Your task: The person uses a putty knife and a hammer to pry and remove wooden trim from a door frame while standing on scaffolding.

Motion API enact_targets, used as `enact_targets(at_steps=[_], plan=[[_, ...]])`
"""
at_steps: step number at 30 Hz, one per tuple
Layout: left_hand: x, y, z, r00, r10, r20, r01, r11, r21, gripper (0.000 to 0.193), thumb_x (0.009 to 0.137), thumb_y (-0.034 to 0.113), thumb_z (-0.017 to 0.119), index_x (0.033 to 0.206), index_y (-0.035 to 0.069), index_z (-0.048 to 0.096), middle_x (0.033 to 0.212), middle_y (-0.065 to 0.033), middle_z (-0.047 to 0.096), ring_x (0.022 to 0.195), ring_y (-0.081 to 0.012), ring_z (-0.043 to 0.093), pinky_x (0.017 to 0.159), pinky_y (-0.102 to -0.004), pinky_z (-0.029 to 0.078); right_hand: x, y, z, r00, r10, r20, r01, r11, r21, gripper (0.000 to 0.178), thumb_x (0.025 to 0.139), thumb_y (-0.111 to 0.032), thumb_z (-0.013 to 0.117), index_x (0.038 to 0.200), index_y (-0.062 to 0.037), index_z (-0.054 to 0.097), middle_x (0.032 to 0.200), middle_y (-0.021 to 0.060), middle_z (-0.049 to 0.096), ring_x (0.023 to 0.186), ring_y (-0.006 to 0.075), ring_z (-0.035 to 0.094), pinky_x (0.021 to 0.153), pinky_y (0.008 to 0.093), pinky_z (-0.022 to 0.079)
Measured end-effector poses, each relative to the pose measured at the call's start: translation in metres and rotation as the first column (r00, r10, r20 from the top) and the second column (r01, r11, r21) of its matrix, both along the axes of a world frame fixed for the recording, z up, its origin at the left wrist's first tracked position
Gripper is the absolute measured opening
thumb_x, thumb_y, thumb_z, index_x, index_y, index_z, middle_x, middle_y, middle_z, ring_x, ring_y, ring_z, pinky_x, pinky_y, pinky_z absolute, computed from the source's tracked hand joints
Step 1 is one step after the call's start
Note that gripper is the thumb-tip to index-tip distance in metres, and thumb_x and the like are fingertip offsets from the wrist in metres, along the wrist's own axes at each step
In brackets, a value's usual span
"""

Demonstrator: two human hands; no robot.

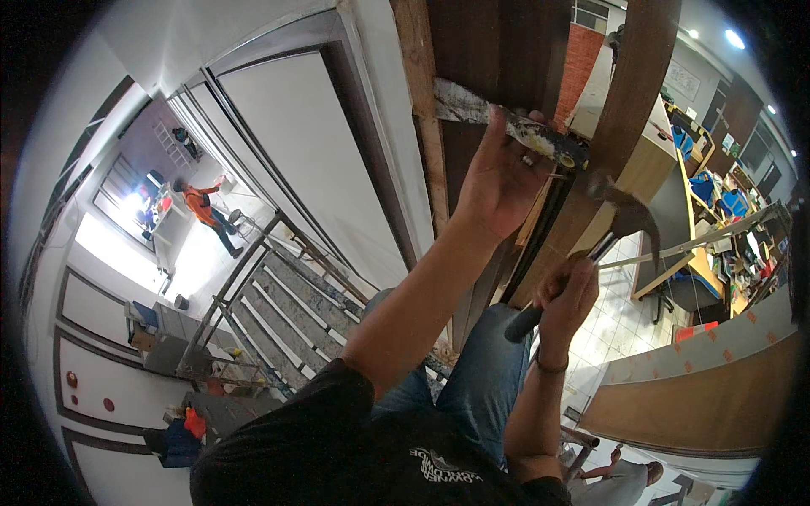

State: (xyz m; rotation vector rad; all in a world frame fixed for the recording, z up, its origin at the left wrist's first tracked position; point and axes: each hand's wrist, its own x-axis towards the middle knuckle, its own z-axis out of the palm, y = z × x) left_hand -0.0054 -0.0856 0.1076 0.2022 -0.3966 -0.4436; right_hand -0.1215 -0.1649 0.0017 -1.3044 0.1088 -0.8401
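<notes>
My left hand (504, 181) reaches up with its thumb and fingers around a flat scraper (531, 135) crusted with white and dark stains. The scraper's wide blade end rests at the edge of a raw wooden strip (419, 93), beside dark brown panelling (498, 51). In my right hand (569, 295) is a claw hammer (629, 215), held by its handle with the grip end pointing down. The hammer head is a little apart from the scraper's butt end, in front of a brown upright board (629, 93).
Below left is a scaffold platform (283, 308) of stained slats with metal rails. A white panel (312, 160) stands beside it. On the far floor a person in orange (201, 207) walks; another person (624, 481) is at lower right. Cluttered desks (734, 244) line the right.
</notes>
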Motion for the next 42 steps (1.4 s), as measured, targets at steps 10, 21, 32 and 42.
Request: enact_targets(at_steps=[10, 21, 32, 42], plan=[[-0.007, 0.004, 0.001, 0.995, -0.068, -0.076, 0.058, 0.989, -0.134, 0.026, 0.093, 0.035, 0.054, 0.094, 0.009, 0.055, 0.084, -0.0061, 0.059, 0.084, -0.0209, 0.06, 0.083, -0.0351, 0.052, 0.04, -0.016, 0.016, 1.0, -0.012, -0.008, 0.013, 0.992, 0.128, 0.039, 0.098, -0.045, 0.04, 0.083, -0.0092, 0.04, 0.058, 0.0001, 0.037, 0.045, 0.0091, 0.034, 0.041, 0.0255, 0.031], [-0.026, 0.023, 0.011, 0.996, 0.008, -0.085, -0.005, 0.999, 0.045, 0.024, 0.093, 0.034, 0.056, 0.09, 0.01, 0.056, 0.079, -0.0027, 0.058, 0.082, -0.0164, 0.061, 0.079, -0.0302, 0.055, 0.058, -0.016, -0.002, 0.988, -0.119, 0.097, 0.121, 0.993, -0.009, 0.044, 0.099, -0.045, 0.036, 0.077, -0.0073, 0.041, 0.054, 0.002, 0.042, 0.042, 0.0089, 0.039, 0.039, 0.0247, 0.033], [-0.024, 0.057, 0.005, 0.983, -0.167, -0.081, 0.165, 0.986, -0.028, 0.023, 0.092, 0.033, 0.059, 0.093, 0.011, 0.053, 0.081, -0.0016, 0.055, 0.083, -0.0144, 0.059, 0.067, -0.0273, 0.054, 0.055, -0.011, 0.002, 0.993, -0.083, 0.084, 0.083, 0.997, -0.003, 0.044, 0.098, -0.049, 0.036, 0.078, -0.0096, 0.038, 0.062, 0.0009, 0.039, 0.046, 0.0083, 0.036, 0.042, 0.0246, 0.032], [-0.034, 0.092, -0.008, 0.897, -0.378, -0.229, 0.35, 0.924, -0.156, 0.03, 0.1, 0.032, 0.044, 0.089, 0.005, 0.053, 0.074, -0.0004, 0.046, 0.06, -0.0069, 0.049, 0.047, -0.0197, 0.048, 0.06, -0.017, -0.006, 0.971, -0.081, 0.225, 0.098, 0.993, -0.067, 0.036, 0.099, -0.038, 0.038, 0.078, -0.0086, 0.039, 0.055, 0.0004, 0.041, 0.042, 0.0061, 0.037, 0.036, 0.0223, 0.032]])
